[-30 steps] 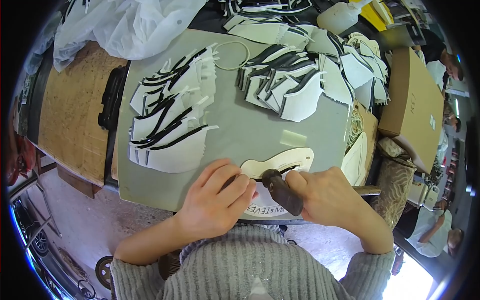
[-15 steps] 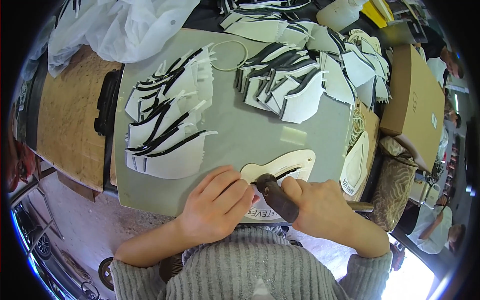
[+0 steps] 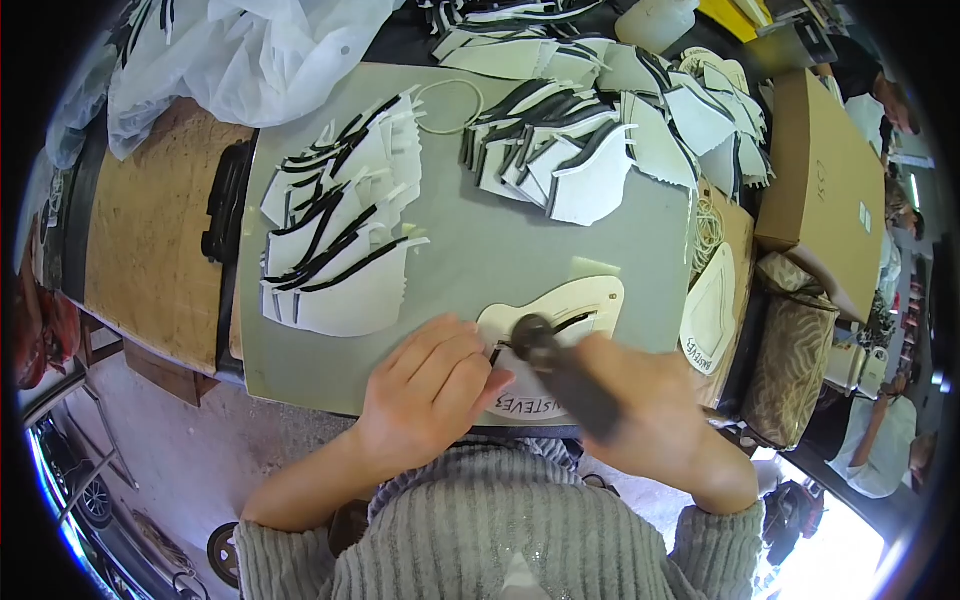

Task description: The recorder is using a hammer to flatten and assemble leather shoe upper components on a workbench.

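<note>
My right hand (image 3: 650, 415) is closed round a hammer, blurred by motion. The dark hammer head (image 3: 570, 385) hangs over a cream shoe-shaped template (image 3: 545, 300) at the near edge of the board. On that template lies a white cut piece (image 3: 520, 395) with a black strip (image 3: 573, 322) along its upper edge; the hammer partly covers it. My left hand (image 3: 425, 395) rests at the template's left side, fingers curled and thumb against the white piece. What lies under its fingers is hidden.
Black-edged white pieces (image 3: 340, 285) lie stacked at left on the grey-green board (image 3: 455, 260), with more pieces (image 3: 590, 185) at the far right. Beyond the board's right side are another template (image 3: 708, 310), a cardboard box (image 3: 825, 200) and a patterned pouch (image 3: 795, 370). White plastic sheeting (image 3: 250, 70) lies far left.
The hammer in my right hand looks larger and more blurred, its end shifted slightly away from me over the template. My left hand stays beside the white piece. The whole view has shifted a little.
</note>
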Tool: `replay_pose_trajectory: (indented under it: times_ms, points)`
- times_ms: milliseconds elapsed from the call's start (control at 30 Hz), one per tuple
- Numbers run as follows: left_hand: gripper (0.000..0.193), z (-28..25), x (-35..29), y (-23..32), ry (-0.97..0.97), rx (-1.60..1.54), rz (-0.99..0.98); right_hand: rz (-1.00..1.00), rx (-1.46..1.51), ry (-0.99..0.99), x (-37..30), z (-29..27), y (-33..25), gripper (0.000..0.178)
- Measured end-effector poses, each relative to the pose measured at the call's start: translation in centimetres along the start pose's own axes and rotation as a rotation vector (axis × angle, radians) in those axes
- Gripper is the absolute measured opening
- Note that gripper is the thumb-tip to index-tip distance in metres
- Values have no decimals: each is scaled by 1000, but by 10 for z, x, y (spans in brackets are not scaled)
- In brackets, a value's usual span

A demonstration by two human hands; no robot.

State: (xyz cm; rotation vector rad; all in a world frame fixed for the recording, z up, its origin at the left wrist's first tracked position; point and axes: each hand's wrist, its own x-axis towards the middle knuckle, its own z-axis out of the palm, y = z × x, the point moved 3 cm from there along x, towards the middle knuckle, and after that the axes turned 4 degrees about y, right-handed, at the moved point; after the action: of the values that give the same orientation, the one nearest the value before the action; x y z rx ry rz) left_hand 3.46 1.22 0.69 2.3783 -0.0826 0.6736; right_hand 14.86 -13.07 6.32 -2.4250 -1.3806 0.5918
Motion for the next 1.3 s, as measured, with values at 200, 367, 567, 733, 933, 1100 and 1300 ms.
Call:
replay_pose_trajectory:
  times_ms: [200,367,567,733,933,1100,1300]
  points:
    - [31,-2,3,-1,-10,2,0,-36,11,0,0,-1,-1,18]
    - [30,2,3,-3,2,-80,-21,11,-82,-84,3,8,2,25]
    - [31,0,10,-4,-48,-16,-256,40,164,178,-7,-21,22,22]
    - [25,5,29,-6,-103,28,-275,88,77,69,-18,-3,23,12]
    - [22,6,33,-6,-139,28,-304,156,131,82,-23,-20,32,19]
    - [23,6,36,-3,-169,19,-320,187,-87,8,-28,-4,45,15]
    - [23,7,33,-5,-151,48,-294,127,60,102,-28,-11,47,24]
